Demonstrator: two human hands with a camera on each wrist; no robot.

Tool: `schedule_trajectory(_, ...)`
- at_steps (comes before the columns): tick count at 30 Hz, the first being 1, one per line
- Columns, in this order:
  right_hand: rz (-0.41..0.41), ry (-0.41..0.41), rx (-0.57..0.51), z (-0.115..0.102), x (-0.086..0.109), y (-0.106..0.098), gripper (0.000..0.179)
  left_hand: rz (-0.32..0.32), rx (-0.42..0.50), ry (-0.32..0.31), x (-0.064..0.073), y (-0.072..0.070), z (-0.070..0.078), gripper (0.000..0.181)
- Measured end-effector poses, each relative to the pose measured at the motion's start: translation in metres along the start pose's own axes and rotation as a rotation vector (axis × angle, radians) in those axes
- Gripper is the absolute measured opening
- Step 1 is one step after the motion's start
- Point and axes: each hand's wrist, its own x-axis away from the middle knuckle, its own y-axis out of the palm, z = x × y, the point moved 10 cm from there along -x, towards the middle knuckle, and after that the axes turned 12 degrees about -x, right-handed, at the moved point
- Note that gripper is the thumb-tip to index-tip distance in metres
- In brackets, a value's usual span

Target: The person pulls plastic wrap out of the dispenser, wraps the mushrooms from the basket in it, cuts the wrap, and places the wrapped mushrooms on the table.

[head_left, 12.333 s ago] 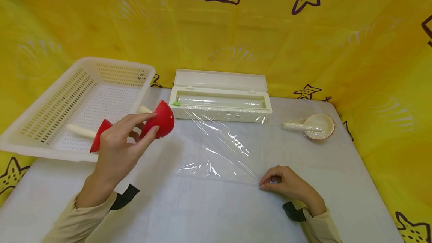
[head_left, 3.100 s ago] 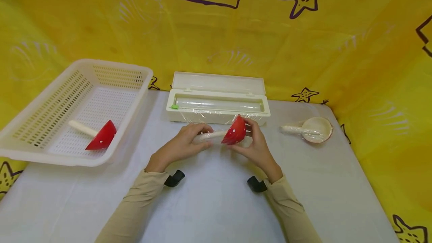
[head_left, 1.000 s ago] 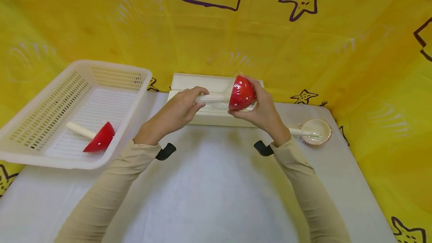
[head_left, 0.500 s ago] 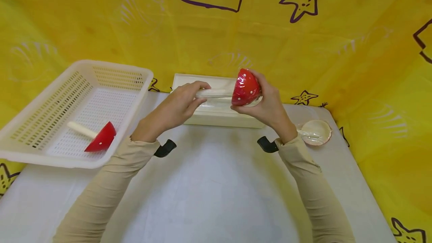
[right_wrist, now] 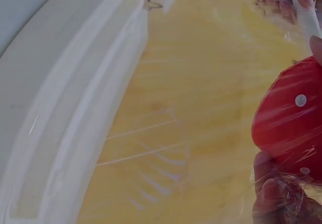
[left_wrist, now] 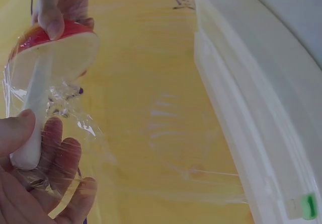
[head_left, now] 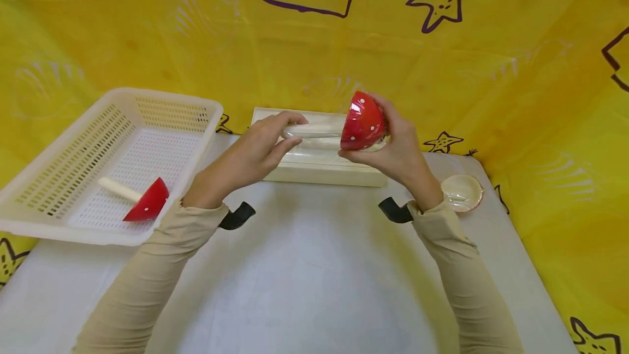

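A red toy mushroom (head_left: pixel 363 122) with white dots and a white stem is held level above the film box, wrapped in clear cling film (left_wrist: pixel 85 126). My left hand (head_left: pixel 253 149) pinches the end of its stem between thumb and fingers. Around the red cap, my right hand (head_left: pixel 400 146) curls from the right side. In the left wrist view the cap's cream underside (left_wrist: pixel 73 58) shows through the film. Shiny film stretches across the right wrist view too. Below and behind the mushroom stands the cream cling film box (head_left: pixel 324 173), its roll partly hidden.
On the left, a white slotted basket (head_left: pixel 194 179) contains another red toy mushroom (head_left: pixel 147 201). A film-wrapped mushroom (head_left: pixel 462 193) lies at the right, partly behind my right wrist. A yellow patterned cloth (head_left: pixel 314 42) hangs behind the white table (head_left: pixel 314 277).
Film that lay spread over the table is now around the mushroom. Both hands have lifted it upward and away, over the box; lately it shifted slightly up and right.
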Motion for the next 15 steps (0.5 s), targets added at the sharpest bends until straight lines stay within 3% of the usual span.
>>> schedule_trajectory(10,0.012,0.025,0.003,-0.011,0.005,-0.007,0.095,-0.013,0.029,0.011,0.002,-0.005,0.01,0.033)
schedule_trajectory(15,-0.011,0.125,-0.042,-0.003,0.011,-0.003,0.094,-0.068,0.097,-0.041,0.008,0.0,0.005,0.034)
